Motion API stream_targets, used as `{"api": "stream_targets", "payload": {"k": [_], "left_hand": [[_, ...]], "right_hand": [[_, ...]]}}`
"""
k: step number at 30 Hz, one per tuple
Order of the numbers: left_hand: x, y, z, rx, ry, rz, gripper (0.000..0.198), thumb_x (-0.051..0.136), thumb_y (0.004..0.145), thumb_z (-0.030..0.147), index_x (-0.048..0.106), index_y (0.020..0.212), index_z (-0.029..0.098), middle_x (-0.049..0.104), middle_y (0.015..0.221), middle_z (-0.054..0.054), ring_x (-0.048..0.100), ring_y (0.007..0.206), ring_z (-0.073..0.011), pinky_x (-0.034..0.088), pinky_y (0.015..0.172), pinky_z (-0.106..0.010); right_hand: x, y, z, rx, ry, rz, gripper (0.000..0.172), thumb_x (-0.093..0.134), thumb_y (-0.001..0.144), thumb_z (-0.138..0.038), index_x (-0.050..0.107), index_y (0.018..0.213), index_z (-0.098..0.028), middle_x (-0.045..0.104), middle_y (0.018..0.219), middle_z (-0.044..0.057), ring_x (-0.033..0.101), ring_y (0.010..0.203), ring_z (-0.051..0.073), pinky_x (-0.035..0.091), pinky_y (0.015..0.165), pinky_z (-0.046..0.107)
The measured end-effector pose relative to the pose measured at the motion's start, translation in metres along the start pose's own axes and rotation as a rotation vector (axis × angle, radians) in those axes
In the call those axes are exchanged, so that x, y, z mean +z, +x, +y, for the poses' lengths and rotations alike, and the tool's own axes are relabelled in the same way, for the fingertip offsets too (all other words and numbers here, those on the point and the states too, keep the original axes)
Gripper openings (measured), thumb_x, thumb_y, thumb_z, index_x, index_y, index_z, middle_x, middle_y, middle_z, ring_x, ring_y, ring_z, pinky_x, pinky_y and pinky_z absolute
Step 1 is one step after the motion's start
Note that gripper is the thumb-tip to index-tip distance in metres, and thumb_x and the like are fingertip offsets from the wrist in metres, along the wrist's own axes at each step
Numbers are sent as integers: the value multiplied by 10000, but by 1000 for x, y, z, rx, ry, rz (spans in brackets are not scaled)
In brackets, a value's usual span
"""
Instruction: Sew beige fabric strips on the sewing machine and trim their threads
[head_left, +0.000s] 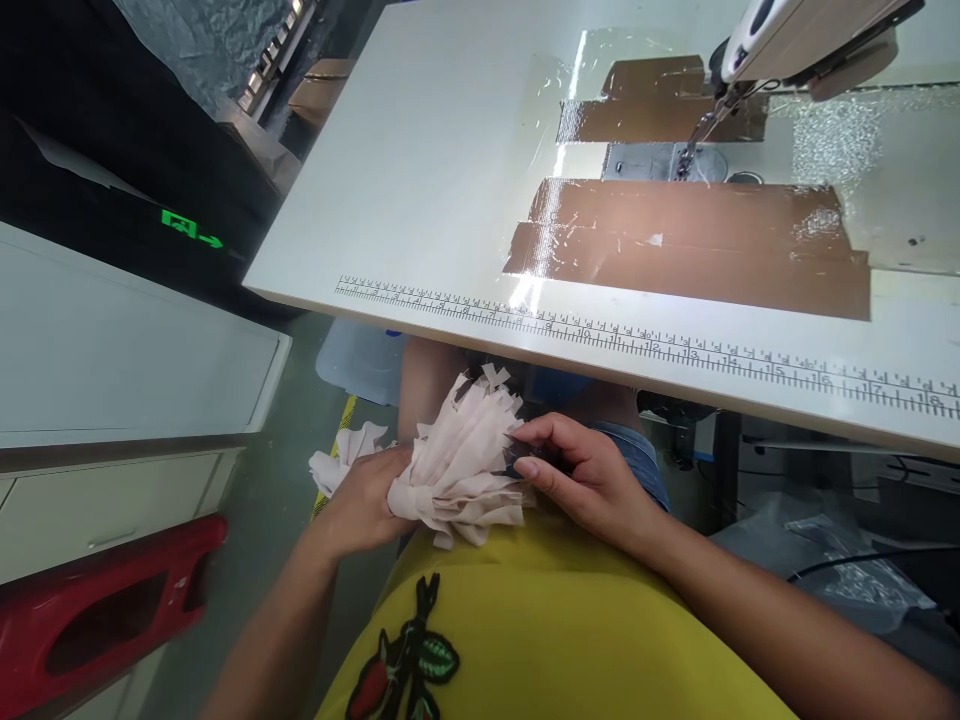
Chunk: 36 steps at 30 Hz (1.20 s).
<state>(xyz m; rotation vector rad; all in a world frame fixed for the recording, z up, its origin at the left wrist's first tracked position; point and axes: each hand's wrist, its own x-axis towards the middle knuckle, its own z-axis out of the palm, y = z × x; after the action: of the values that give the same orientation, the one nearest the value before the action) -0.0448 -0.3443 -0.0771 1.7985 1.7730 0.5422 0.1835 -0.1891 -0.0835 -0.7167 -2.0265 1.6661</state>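
Observation:
A bundle of pale pink fabric strips [465, 440] is gathered in my left hand [367, 505], which is closed around its left side. The strips fan out upward and to the right, and a band of the same cloth crosses the bundle near its lower end. More pale strips [349, 455] stick out beyond the left hand. Beside the bundle's right edge is my right hand [592, 480], its fingers curled and its thumb and forefinger close together. Something small and dark shows between them, too unclear to name.
Ahead stands a white sewing table [420, 150] with a printed ruler [622, 335] along its front edge. A sewing machine [795, 45] rises at the upper right, with brown tape [697, 240] around its needle plate. A red stool [112, 600] and white cabinet [127, 350] are at left.

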Motion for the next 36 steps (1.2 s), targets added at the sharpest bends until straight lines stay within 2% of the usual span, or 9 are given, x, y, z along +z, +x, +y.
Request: {"api": "stream_targets", "payload": {"k": [3,6,9,13,18,22,26,31,36], "left_hand": [[-1,3,2,-20,-37,-8,307,624,777,235,548,1073,208,663,1068,-53,638,932,-204,494,784,-283],[-2,6,0,-93,-115,-24,281,646,747,254,583,1016,205,675,1026,-41,641,925,-215,503,781,-290],[-2,7,-8,-237,-249,-71,386,717,678,318,605,1028,199,683,1048,-43,643,972,-251,522,790,-300],[-1,8,-22,-340,-401,-144,478,718,678,400,623,1094,186,664,1159,-59,604,1092,-295,508,895,-323],[8,15,-43,-332,-611,-155,675,703,684,500,546,1255,177,602,1265,-99,519,1207,-329,439,1008,-397],[21,25,-62,-356,-844,-117,780,612,704,645,507,1290,143,618,1216,-139,584,1116,-323,456,974,-427],[26,39,-69,-435,-660,-121,650,602,749,597,573,1227,157,655,1148,-113,592,1076,-331,458,947,-447],[12,42,-58,-428,-392,66,620,477,863,530,387,1394,223,433,1428,-102,434,1280,-288,406,1021,-394],[-5,48,-37,-329,-192,-138,966,604,740,615,136,1489,223,171,1554,-113,239,1400,-313,305,1106,-422]], "right_hand": [[4,7,1,-39,-36,-36,303,649,804,-340,569,1056,-190,639,893,28,586,718,138,468,642,234],[5,21,14,-53,-156,-107,126,563,856,-298,607,853,-180,631,764,11,567,666,133,431,617,232],[-2,29,31,60,-204,68,239,509,877,-324,566,700,-174,588,656,6,545,633,142,408,591,243],[-11,26,36,59,-106,186,223,544,859,-378,571,758,-181,571,666,-2,512,604,131,416,581,243],[-4,27,26,-91,-90,-4,358,655,778,-367,601,1090,-200,634,1055,78,573,733,158,455,619,262],[2,39,46,113,-131,-67,247,528,843,-400,628,778,-184,649,751,30,584,714,181,434,636,274],[-3,41,76,258,-141,15,308,504,828,-455,582,715,-179,602,660,2,545,633,162,397,590,261],[-13,34,92,284,-154,10,301,482,821,-443,572,702,-183,585,647,-7,530,629,155,391,600,261],[-15,32,93,279,-169,1,287,472,839,-425,580,742,-177,596,700,-5,537,668,153,405,626,260]]}}
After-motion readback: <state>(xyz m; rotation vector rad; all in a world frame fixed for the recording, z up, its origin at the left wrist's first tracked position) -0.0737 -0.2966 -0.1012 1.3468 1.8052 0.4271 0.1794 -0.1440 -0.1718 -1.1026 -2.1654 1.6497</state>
